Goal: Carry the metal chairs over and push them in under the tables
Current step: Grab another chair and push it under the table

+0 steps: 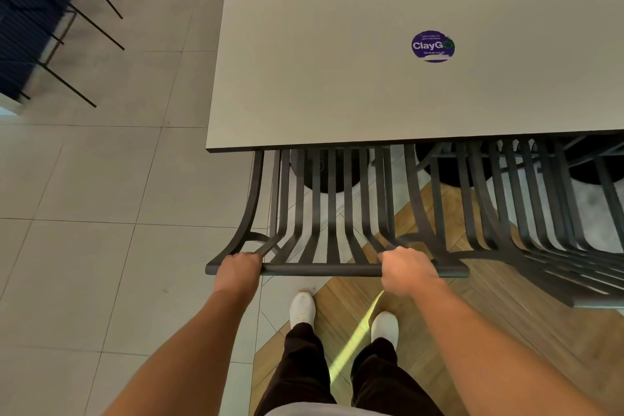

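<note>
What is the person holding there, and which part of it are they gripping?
A dark slatted metal chair, held by the top rail of its backrest: left hand near the rail's left end, right hand near its right end.

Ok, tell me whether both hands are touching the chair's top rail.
Touching. The head view shows the left hand and the right hand each curled over the top rail of the metal chair, with no gap visible.

Pale grey floor tiles lie left of the herringbone wood flooring; a light streak crosses that wood.
</note>
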The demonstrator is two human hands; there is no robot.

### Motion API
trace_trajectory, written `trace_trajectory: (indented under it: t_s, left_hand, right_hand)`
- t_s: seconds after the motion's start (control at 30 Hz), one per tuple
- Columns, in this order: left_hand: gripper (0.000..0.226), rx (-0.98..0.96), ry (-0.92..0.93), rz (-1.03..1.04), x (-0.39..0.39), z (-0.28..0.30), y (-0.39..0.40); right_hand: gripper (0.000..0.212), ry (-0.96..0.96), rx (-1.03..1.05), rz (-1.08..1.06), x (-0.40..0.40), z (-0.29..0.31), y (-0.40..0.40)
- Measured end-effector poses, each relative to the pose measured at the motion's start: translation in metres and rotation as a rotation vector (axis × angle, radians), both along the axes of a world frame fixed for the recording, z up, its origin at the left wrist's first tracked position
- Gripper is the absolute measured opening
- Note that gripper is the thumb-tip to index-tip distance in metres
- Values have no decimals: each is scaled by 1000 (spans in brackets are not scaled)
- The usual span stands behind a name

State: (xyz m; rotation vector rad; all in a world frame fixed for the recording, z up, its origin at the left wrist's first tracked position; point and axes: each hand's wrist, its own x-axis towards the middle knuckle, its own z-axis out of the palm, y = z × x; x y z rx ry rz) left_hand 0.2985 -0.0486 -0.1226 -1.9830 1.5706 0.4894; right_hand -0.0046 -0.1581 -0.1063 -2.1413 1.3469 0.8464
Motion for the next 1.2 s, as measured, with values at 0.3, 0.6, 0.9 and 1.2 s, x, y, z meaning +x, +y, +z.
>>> trace_trajectory:
  t_s: [0.3, 0.6, 0.9, 1.2]
  left_hand:
    - [24, 29, 40, -23, -3, -3, -1]
    - [66, 33, 255, 83, 0, 2, -4]
    - [76, 7, 423, -246, -52, 41, -64]
    - [52, -155, 477, -393, -187, 53, -117]
  right_hand:
    - [37, 35, 0, 0, -6, 1, -4]
    - [31, -40, 77, -145, -7, 6, -2]
    - [78, -387, 68, -685, -42, 43, 5]
    - [36, -334, -216, -905, -185, 65, 24]
